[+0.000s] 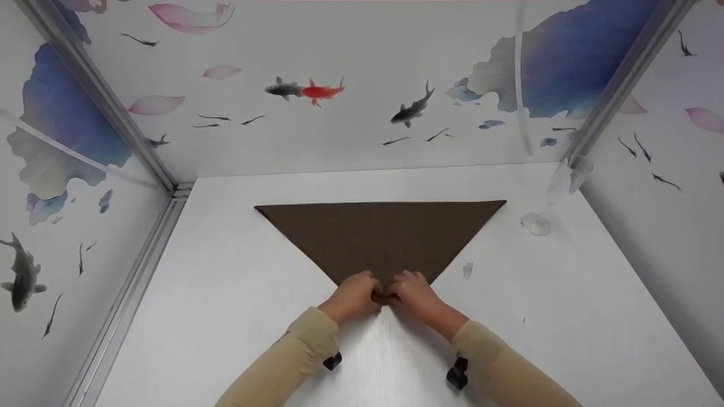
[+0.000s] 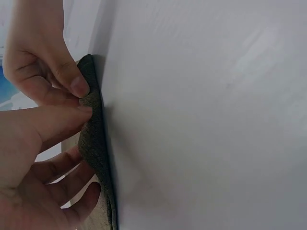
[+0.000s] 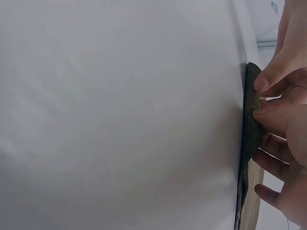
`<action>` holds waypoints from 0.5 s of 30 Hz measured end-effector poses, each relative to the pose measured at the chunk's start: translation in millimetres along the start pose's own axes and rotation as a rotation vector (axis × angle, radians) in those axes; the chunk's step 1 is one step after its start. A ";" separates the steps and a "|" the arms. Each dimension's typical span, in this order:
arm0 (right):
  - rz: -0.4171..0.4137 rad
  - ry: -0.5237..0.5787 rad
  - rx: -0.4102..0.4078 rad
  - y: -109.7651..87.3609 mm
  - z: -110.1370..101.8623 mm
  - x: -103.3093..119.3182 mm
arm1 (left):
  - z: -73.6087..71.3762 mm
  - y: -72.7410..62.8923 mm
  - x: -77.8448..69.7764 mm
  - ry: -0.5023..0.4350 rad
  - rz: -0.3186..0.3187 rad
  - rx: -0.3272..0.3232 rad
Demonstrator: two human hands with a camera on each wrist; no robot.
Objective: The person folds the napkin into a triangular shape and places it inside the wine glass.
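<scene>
A dark brown cloth (image 1: 384, 234), folded into a triangle, lies flat on the white table with its long edge away from me. Its near tip is turned up into a small roll. My left hand (image 1: 356, 295) pinches that rolled edge between thumb and fingers, and my right hand (image 1: 416, 297) does the same right beside it. From the left wrist, the roll (image 2: 93, 139) shows as a thick dark band under both thumbs. The right wrist view shows the rolled cloth (image 3: 252, 124) close over the tabletop, with the lower fingers spread behind it.
At the table's back right corner stands a clear plastic cup (image 1: 574, 172). A clear round disc (image 1: 535, 224) lies in front of it, and a small translucent scrap (image 1: 468, 270) is right of the cloth. Fish-printed panels (image 1: 362, 124) enclose the back and sides.
</scene>
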State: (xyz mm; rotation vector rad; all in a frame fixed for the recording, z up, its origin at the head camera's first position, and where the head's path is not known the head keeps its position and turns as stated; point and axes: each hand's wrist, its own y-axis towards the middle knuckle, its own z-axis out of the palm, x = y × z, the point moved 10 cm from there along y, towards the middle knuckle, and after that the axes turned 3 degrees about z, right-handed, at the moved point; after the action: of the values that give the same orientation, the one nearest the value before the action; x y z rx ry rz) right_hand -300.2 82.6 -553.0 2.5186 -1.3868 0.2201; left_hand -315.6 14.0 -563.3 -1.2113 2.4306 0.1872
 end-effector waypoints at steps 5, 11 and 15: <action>-0.019 0.089 0.038 1.2 4.5 -0.7 | 0.3 1.4 -6.0 0.094 0.046 -0.018; 0.002 0.186 0.089 3.0 7.0 -3.0 | 0.5 3.4 -5.4 0.060 0.057 -0.004; -0.031 0.168 0.040 1.9 0.6 1.2 | 0.4 2.8 -3.6 0.013 0.071 -0.004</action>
State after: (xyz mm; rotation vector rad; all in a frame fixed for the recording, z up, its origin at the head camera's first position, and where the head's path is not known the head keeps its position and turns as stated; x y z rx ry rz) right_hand -301.1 80.5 -553.1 2.4865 -1.2903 0.4469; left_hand -315.7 18.5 -562.3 -1.1316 2.4874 0.2054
